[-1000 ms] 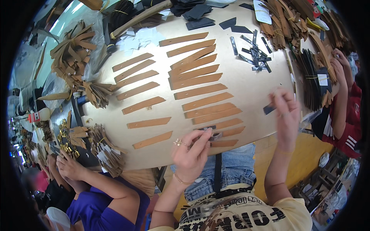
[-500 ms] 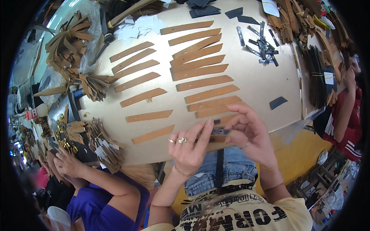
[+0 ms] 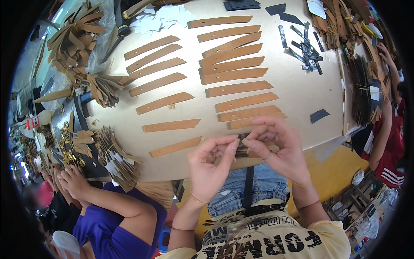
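Narrow on both sides: your left hand (image 3: 215, 162) has thumb and index nearly together, your right hand (image 3: 278, 146) does the same facing it, with a small dark strip (image 3: 244, 137) showing between the tips. Can't tell which pinch actually carries it; fingers cover most of it. Clock centred on your fingertips, 12 away from you: strip is right at centre, its visible bit seems to run 9-to-3, no hand clearly nearer. Right column of tan leather straps (image 3: 235, 88) runs up toward 12, long axes about 9-to-3, right ends tipped toward 2. Your right fingers cover part of the closest ones, so those are what's crowded; contact there is unclear. Left column of tan straps (image 3: 165, 103) fans from 9 to 11, near your left hand. Lone black slanted piece (image 3: 320, 115) sits between 2 and 3, nearer your right hand, well apart from it. Loose pile of glossy black strips (image 3: 307, 52) at 1, farther out. White paper slips (image 3: 166, 18) at 11, banded strap bundle with white tags (image 3: 118, 162) at 9, banded black straps (image 3: 359, 95) at 2. Co-worker in purple (image 3: 125, 211) at 8, another in red (image 3: 390, 149) around 3; both off to the sides.
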{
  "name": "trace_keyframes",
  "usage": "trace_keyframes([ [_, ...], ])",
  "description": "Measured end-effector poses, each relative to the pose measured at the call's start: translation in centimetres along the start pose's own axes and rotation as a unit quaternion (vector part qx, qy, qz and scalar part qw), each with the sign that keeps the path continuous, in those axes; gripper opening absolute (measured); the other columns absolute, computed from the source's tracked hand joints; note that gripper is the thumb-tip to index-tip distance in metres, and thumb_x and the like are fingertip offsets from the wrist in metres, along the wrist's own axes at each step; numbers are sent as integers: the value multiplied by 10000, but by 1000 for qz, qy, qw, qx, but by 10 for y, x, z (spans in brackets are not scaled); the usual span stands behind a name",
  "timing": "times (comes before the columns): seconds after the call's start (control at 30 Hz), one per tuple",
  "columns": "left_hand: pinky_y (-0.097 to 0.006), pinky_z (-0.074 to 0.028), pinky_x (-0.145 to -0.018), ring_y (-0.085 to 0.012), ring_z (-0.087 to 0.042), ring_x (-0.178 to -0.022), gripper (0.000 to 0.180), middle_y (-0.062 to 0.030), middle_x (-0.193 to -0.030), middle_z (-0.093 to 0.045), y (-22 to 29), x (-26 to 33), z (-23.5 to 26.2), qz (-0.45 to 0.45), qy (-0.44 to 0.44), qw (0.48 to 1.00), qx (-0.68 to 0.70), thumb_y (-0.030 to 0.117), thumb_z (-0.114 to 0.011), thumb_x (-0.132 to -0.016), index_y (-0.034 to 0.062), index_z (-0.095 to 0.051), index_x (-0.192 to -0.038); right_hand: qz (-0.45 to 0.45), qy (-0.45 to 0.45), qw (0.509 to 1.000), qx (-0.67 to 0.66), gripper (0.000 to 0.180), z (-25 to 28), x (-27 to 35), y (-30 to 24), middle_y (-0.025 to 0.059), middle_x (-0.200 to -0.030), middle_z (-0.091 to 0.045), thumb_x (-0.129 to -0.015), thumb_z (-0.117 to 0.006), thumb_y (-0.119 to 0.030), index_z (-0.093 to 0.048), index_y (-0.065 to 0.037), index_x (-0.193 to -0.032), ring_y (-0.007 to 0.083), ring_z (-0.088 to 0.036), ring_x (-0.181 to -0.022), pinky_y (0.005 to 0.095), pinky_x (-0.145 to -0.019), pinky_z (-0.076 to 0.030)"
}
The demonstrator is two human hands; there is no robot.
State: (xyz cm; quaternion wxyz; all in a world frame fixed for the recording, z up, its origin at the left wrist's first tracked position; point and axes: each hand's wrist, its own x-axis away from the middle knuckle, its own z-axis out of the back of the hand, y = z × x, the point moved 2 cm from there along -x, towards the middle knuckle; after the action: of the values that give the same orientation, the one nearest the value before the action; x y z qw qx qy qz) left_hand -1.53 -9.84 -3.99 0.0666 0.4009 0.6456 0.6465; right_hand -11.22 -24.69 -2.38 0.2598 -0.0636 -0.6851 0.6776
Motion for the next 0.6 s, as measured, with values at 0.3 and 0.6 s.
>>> trace_keyframes([
  [0.3, -219, -498, -607, -88, -617, -679, 137, -77, -857, -688, -8, -19, -14, -143, 87, 966, -196, -24, -735, -866, -21, -747, -1002, -2, 93, 989, 112, 395, -1, -11, 10, 69, -850, -642, -917, -643, 41, -488, -20, -1275, 146, -653, -764, 265, -701, -524],
  [0.6, -236, -471, -537, -91, -583, -619, 140, -85, -871, -675, -4, -23, -22, -147, 102, 942, -283, -23, -733, -864, -19, -740, -1004, -5, 118, 984, 134, 355, -5, -16, 12, 106, -803, -625, -917, -606, 66, -434, -23, -1215, 212, -650, -692, 313, -627, -510],
])
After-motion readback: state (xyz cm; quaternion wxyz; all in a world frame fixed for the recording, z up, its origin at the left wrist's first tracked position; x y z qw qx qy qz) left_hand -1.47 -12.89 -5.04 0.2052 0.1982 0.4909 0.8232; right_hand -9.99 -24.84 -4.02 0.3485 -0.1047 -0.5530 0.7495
